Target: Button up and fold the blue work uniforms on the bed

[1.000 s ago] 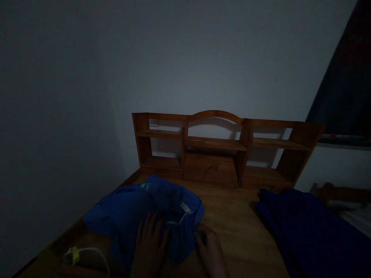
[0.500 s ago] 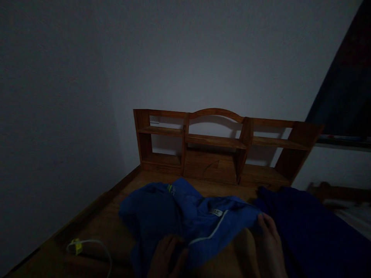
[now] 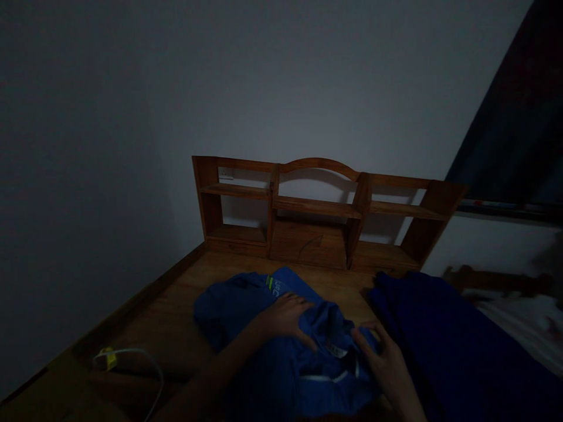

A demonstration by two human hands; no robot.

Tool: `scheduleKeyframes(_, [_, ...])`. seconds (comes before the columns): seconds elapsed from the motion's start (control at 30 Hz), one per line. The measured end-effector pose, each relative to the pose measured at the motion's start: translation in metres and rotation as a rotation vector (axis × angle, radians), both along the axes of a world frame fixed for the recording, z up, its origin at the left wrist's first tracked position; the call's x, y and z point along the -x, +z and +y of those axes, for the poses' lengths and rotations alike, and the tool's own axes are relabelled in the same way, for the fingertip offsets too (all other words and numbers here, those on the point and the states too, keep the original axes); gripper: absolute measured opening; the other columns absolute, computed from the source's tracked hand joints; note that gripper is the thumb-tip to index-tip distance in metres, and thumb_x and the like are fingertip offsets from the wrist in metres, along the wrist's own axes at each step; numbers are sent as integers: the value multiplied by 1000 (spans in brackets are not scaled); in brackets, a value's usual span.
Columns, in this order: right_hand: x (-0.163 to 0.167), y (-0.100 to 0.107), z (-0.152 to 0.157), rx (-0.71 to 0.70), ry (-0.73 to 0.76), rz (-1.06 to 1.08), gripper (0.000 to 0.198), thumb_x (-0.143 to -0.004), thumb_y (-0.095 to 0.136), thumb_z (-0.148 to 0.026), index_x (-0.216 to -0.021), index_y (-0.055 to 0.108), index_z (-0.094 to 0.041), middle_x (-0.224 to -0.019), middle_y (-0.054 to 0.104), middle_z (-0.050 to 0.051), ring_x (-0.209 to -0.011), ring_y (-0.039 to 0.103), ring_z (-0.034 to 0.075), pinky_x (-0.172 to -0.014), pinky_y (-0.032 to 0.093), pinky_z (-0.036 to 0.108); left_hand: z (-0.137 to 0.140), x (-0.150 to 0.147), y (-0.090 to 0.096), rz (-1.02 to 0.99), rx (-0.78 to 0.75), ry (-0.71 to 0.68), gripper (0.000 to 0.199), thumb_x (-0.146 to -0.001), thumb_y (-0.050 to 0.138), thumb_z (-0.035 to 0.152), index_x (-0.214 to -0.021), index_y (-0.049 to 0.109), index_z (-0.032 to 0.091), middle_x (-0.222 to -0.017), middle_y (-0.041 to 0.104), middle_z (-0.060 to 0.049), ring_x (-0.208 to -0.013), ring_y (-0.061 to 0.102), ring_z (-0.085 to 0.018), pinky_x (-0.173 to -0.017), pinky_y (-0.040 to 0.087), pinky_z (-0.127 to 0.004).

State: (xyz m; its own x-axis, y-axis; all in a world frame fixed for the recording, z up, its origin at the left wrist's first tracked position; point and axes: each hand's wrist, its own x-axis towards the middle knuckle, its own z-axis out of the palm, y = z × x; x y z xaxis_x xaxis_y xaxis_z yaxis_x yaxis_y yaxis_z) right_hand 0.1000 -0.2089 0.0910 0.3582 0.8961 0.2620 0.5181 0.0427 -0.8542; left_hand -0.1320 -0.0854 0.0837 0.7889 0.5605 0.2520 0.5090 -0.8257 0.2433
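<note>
A crumpled blue shirt (image 3: 264, 363) lies on the wooden surface in front of me. It has a white neck label, white trim and a small patch of yellow-green and white lettering. My left hand (image 3: 285, 319) rests over the middle of the shirt, fingers stretched and thumb apart. At the shirt's right side, by the label, my right hand (image 3: 382, 354) pinches the cloth between thumb and fingers. Dim light and folds hide much of the shirt's shape.
A wooden shelf unit (image 3: 314, 208) stands at the back against the wall. Darker blue cloth (image 3: 448, 346) lies to the right, beside pale fabric (image 3: 523, 322). A white cable (image 3: 147, 354) with a yellow tag (image 3: 111, 358) is at the lower left.
My left hand has moved up and forward onto the shirt. My right hand has shifted left, and the shirt's right part is bunched closer in. The view has turned slightly.
</note>
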Motion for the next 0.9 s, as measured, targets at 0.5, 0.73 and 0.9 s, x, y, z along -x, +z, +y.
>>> scheduleKeyframes(0.5, [-53,-51,-26,310,11,-347,34,-74,50,-29,-103,66,-22,-90,70,10,-86,66,26,-72,47,30,14,21,61,87,-259,299,35,-81,50,24,-116,52,24,-107,62,-5,-93,59,-22,-75,42,-31])
scheduleKeyframes(0.73, [-71,20,10,35,-222,-638,41,-80,42,-29,-115,59,-16,-111,63,13,-97,61,27,-79,44,33,29,52,105,85,-367,418,20,-83,45,19,-98,59,22,-98,57,-4,-87,58,-18,-69,41,-26])
scheduleKeyframes(0.9, [-85,131,82,-344,-122,-530,33,-81,43,-24,-111,58,-17,-94,65,7,-84,60,20,-71,43,29,56,61,163,-212,-381,411,20,-83,50,27,-94,64,18,-95,59,-4,-86,57,-18,-74,41,-25])
